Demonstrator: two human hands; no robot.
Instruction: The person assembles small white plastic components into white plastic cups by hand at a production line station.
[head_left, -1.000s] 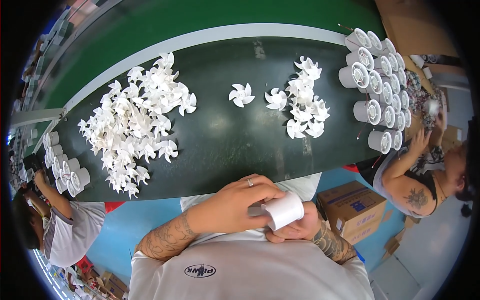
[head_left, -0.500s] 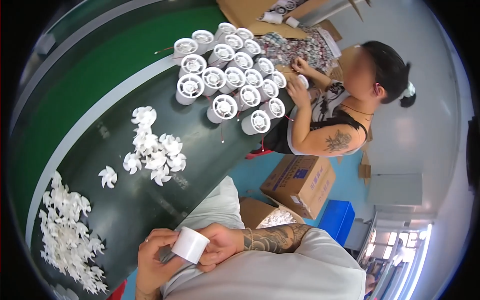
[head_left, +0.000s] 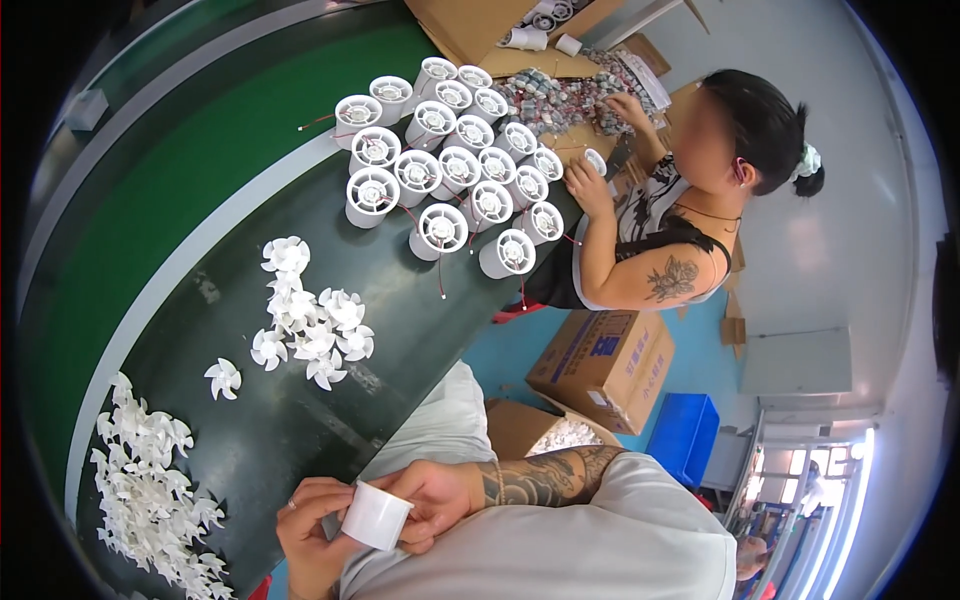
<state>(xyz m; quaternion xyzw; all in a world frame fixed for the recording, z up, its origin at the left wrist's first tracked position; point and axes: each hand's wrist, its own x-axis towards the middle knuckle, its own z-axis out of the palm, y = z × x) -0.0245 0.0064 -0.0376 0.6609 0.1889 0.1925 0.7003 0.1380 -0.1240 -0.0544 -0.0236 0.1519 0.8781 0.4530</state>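
Note:
A white cylindrical fan housing (head_left: 376, 517) is held close to my body, tilted, between my two hands. My left hand (head_left: 318, 525), with a ring on one finger, grips its left side. On its other side my right hand (head_left: 432, 500) has its fingers curled against the housing. What lies inside the housing is hidden from this view. White fan impellers (head_left: 312, 315) lie in a loose cluster on the dark green table ahead of my hands, with a single impeller (head_left: 223, 379) apart from them. A larger heap of impellers (head_left: 155, 490) spreads at the left.
Several white fan housings (head_left: 440, 230) with thin red wires stand upright at the table's far end. A co-worker (head_left: 660, 240) at the far right handles another housing beside a pile of small wired parts (head_left: 540, 100). Cardboard boxes (head_left: 600, 365) and a blue bin (head_left: 684, 438) are on the floor.
Both my hands keep the housing, which sits slightly lower and more to the left in view. The co-worker's far hand has moved up toward the pile of wired parts. The view has shifted slightly.

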